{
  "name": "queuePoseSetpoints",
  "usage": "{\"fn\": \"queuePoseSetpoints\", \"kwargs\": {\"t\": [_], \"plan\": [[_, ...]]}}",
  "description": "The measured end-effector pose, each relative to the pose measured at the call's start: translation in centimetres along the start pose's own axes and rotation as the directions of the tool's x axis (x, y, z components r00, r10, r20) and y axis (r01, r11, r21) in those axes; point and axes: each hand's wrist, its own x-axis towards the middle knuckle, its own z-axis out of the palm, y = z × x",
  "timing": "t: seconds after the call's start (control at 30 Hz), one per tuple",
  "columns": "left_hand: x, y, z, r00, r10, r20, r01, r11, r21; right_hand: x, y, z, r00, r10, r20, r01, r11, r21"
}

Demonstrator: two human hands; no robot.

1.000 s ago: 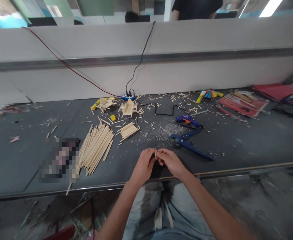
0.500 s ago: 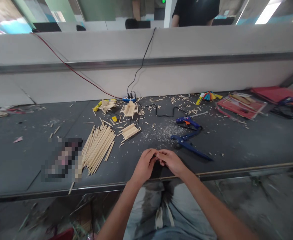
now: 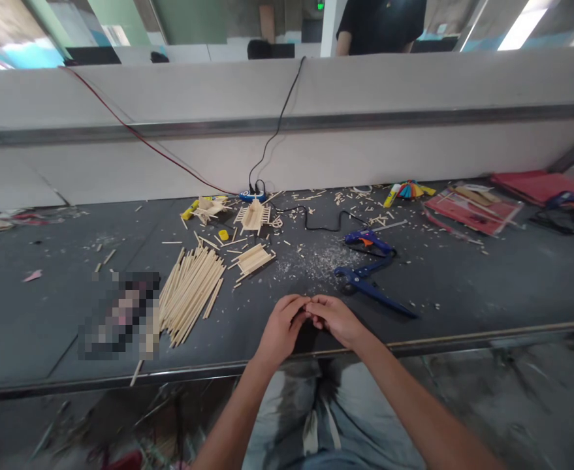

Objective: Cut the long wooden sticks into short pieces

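Note:
Close to the table's front edge, my left hand (image 3: 285, 324) and my right hand (image 3: 334, 318) meet at the fingertips. Both are closed in a pinch, and whatever lies between the fingers is too small or hidden to name. Right of them rests a blue cutter (image 3: 372, 292) with its handles spread. Behind it lies a blue glue gun (image 3: 369, 241) with an orange trigger. To the left is a pile of thin wooden sticks (image 3: 192, 294). A small stick-built panel (image 3: 253, 260) lies between the pile and the glue gun.
Farther back stand stick-built models (image 3: 253, 215) beside a blue power socket (image 3: 252, 195). White scraps (image 3: 320, 261) litter the dark table (image 3: 467, 281). At the right are red folders (image 3: 477, 209). A pixelated dark object (image 3: 125, 313) lies left. A person (image 3: 382, 26) stands beyond the partition.
My hands stay together at nearly the same spot, with only slight finger movement. The whole view has shifted by a few pixels. Nothing on the table has visibly moved.

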Motion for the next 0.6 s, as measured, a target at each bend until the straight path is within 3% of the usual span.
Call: {"fn": "queuePoseSetpoints", "kwargs": {"t": [0.3, 0.6], "plan": [[0.2, 0.9, -0.3, 0.999, 0.037, 0.007, -0.037, 0.999, -0.036, -0.3, -0.1, -0.1, 0.999, -0.025, 0.023, 0.025, 1.0, -0.002], [0.3, 0.8, -0.1, 1.0, 0.003, -0.019, -0.003, 1.0, -0.024, -0.4, -0.1, -0.2, 0.999, -0.034, 0.025, 0.033, 0.998, 0.048]]}}
